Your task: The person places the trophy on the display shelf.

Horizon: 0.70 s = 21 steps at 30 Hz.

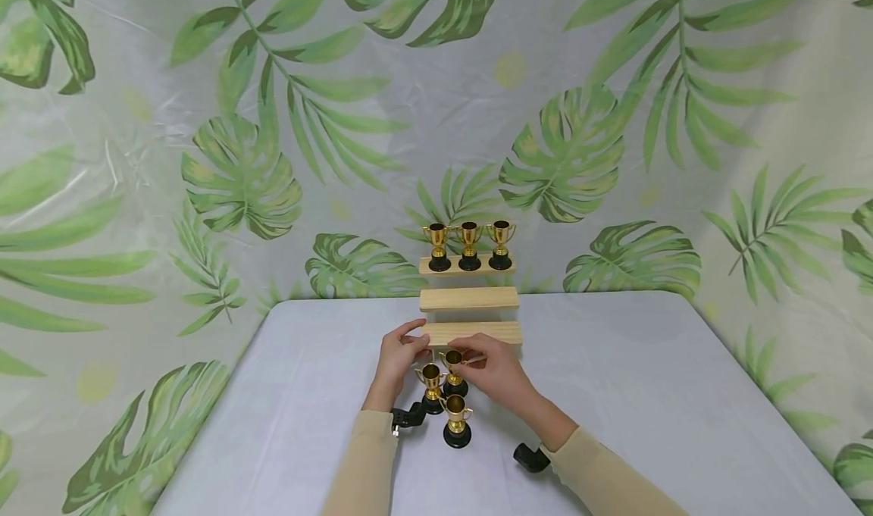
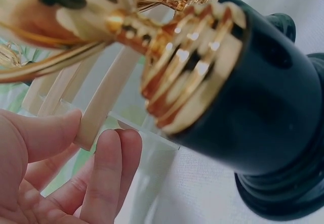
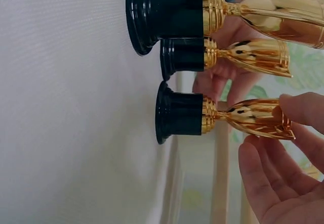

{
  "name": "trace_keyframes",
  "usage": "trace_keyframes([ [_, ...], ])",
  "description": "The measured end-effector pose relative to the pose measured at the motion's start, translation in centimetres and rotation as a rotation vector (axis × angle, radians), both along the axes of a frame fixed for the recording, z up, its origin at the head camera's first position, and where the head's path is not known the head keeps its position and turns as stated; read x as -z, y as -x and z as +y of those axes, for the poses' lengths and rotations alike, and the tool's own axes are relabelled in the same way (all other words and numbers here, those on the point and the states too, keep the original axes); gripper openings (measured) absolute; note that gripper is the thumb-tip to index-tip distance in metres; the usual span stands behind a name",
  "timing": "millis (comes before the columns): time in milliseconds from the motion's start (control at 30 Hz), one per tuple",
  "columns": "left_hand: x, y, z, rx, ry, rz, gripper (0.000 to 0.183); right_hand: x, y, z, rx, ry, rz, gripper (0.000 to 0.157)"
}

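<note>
White table, hands pinching trophy, shelf

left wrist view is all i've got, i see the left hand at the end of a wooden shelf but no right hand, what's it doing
Observer: The right hand holds a small gold trophy by its cup, thumb on one side and fingers on the other.
Operator: ok which of the trophies on the table is that
Observer: In the head view it is the one nearest the wooden rack; the other two stand closer to the person.
Operator: and up on the rack, how many on the top tier
Observer: Three gold trophies stand upright in a row on the top tier.
</note>
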<state>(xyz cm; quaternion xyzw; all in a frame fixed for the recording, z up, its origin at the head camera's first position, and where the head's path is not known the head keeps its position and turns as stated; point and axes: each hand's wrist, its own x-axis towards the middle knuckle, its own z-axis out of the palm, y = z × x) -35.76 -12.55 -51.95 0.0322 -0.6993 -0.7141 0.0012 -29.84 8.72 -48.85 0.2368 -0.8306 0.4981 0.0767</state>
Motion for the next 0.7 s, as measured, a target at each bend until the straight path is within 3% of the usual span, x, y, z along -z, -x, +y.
trace_keyframes([
  [700, 0.14, 0.08, -0.05, -0.003, 0.010, 0.004, 0.041, 1.04, 0.32, -0.17, 0.003, 0.037, -0.005, 0.038],
])
